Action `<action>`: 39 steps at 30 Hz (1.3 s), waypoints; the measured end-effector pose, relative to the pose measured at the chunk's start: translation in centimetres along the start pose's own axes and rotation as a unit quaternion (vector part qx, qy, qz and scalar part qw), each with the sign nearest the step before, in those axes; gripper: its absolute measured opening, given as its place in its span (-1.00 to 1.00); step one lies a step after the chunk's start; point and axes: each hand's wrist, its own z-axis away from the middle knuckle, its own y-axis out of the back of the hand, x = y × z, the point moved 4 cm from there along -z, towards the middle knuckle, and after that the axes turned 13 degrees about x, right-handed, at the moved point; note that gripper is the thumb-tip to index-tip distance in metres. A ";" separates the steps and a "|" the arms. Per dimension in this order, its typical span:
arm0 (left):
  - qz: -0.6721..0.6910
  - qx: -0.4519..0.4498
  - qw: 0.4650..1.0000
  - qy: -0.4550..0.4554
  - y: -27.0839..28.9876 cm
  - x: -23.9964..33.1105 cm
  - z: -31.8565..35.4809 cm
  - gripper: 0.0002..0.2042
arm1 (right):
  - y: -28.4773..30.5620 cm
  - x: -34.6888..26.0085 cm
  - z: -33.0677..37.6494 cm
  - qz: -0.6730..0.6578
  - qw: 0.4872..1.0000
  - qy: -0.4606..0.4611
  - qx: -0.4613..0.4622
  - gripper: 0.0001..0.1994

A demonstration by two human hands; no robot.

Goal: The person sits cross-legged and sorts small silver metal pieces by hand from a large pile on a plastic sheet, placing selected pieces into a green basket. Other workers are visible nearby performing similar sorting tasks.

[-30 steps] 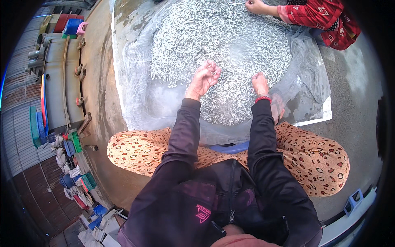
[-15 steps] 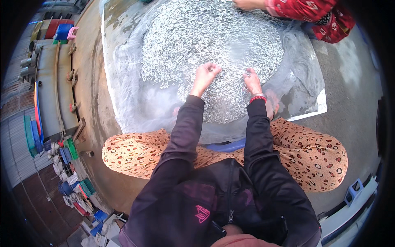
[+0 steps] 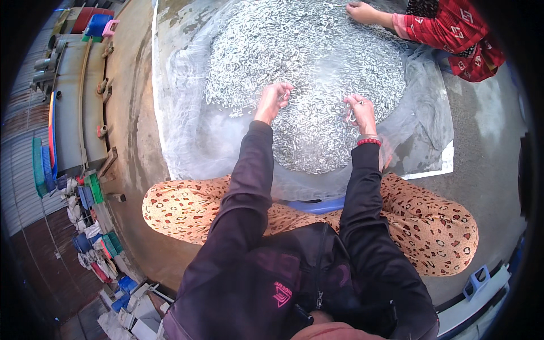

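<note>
A broad heap of small silvery fish (image 3: 306, 130), many of them curled, lies in front of me on a pale fine-mesh net (image 3: 187, 102). My left hand (image 3: 274, 101) is over the heap's left side, thumb and fingers pinched together; whatever they hold is too small to make out. On the heap's right side my right hand (image 3: 362, 113), below a red beaded bracelet (image 3: 369, 141), has its fingers curled round one or more small fish (image 3: 352, 117). The exact number there is unclear.
Beneath the net lies a white-edged sheet (image 3: 161, 130) on wet concrete. Another person's hand (image 3: 362, 12), in a red patterned sleeve, reaches over the heap's far right. My patterned-trousered legs (image 3: 187, 207) flank a blue rim (image 3: 317, 205). Crates and baskets (image 3: 93, 190) stand at left.
My hands have moved apart, the left one slightly leftward and the right one to the right. The other person's hand has shifted right. The whole view has tilted slightly.
</note>
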 end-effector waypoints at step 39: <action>0.099 -0.088 0.989 0.071 -5.2 -1.4 -2.6 -0.71 | 3.2 -3.5 1.0 -0.315 0.947 -0.020 -0.053 -0.83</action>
